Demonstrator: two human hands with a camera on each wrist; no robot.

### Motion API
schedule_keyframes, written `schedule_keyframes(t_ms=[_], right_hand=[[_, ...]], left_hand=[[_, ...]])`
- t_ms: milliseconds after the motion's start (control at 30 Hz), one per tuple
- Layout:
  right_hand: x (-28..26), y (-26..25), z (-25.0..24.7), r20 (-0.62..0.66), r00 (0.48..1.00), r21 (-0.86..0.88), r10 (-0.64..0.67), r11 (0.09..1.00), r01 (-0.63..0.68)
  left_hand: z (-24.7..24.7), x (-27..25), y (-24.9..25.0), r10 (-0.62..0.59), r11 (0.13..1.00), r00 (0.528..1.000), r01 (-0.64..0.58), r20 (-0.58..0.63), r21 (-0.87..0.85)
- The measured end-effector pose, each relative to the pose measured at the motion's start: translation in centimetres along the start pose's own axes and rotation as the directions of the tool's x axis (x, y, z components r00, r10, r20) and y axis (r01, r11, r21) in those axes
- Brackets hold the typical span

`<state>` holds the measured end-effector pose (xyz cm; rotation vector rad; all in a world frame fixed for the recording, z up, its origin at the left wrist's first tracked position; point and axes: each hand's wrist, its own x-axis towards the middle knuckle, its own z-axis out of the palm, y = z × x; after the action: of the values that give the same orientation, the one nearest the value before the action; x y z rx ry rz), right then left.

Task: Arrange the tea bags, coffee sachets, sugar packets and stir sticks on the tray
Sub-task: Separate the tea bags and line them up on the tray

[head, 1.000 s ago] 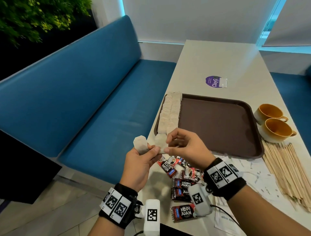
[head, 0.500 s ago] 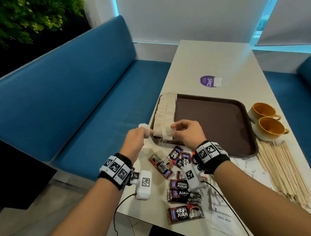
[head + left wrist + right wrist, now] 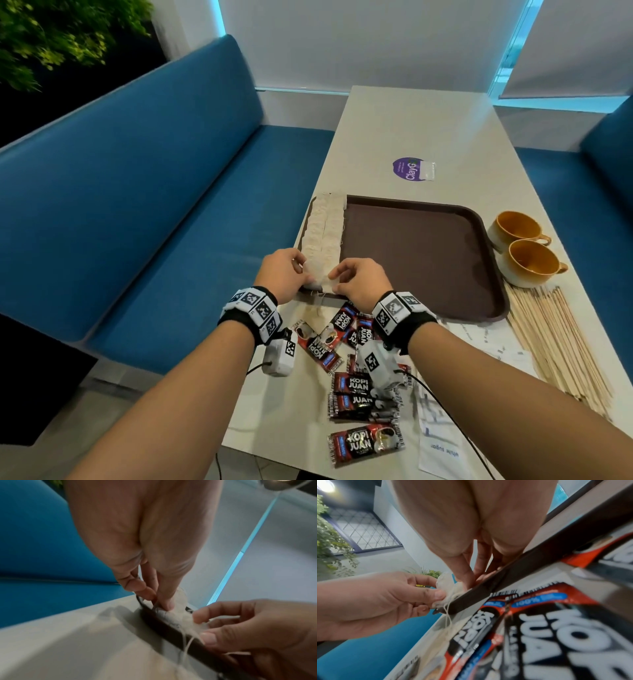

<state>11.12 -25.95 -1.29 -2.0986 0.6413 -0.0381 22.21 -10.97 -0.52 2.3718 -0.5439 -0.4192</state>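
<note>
A brown tray (image 3: 418,260) lies on the white table, with two rows of white tea bags (image 3: 325,229) along its left edge. Both hands meet at the tray's near left corner. My left hand (image 3: 301,274) pinches a tea bag (image 3: 443,584) between thumb and fingers, just above the rim (image 3: 171,628). My right hand (image 3: 337,275) pinches another tea bag (image 3: 192,622) against the end of the rows, and its strings hang over the rim. Red and black coffee sachets (image 3: 356,387) lie scattered under my wrists. White sugar packets (image 3: 442,442) and wooden stir sticks (image 3: 555,342) lie to the right.
Two orange cups (image 3: 531,262) stand right of the tray, behind the sticks. A purple sticker (image 3: 409,168) marks the table beyond the tray. A blue bench (image 3: 154,222) runs along the table's left edge, close to the tea bag rows.
Both hands have moved forward and down, from the air in front of the tray to its near left corner. The two tea bags now sit at the end of the rows.
</note>
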Motion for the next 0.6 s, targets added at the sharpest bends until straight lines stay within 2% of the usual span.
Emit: schedule_keyframes(t_ms=[167, 333, 433, 500, 600], right_hand=[[0.3, 0.1, 0.3, -0.033, 0.999, -0.036, -0.008, 0.999, 0.007], [0.4, 0.2, 0.1, -0.071, 0.997, -0.008, -0.03, 1.0, 0.03], [0.3, 0.5, -0.2, -0.084, 0.996, 0.014, -0.027, 0.999, 0.028], [0.2, 0.5, -0.2, -0.066, 0.998, 0.006, -0.014, 1.0, 0.015], [0.1, 0.3, 0.2, -0.047, 0.999, -0.017, 0.001, 1.0, -0.001]], left_hand=[[-0.2, 0.6, -0.3, 0.016, 0.999, 1.0, -0.015, -0.013, 0.052], [-0.3, 0.3, -0.4, 0.046, 0.998, 0.994, -0.041, -0.098, 0.051], [-0.5, -0.2, -0.3, 0.139, 0.99, 0.981, -0.133, -0.137, 0.052], [-0.4, -0.7, -0.4, 0.221, 0.974, 0.969, -0.213, -0.109, 0.079], [0.1, -1.3, -0.4, 0.294, 0.945, 0.956, -0.292, 0.007, 0.145]])
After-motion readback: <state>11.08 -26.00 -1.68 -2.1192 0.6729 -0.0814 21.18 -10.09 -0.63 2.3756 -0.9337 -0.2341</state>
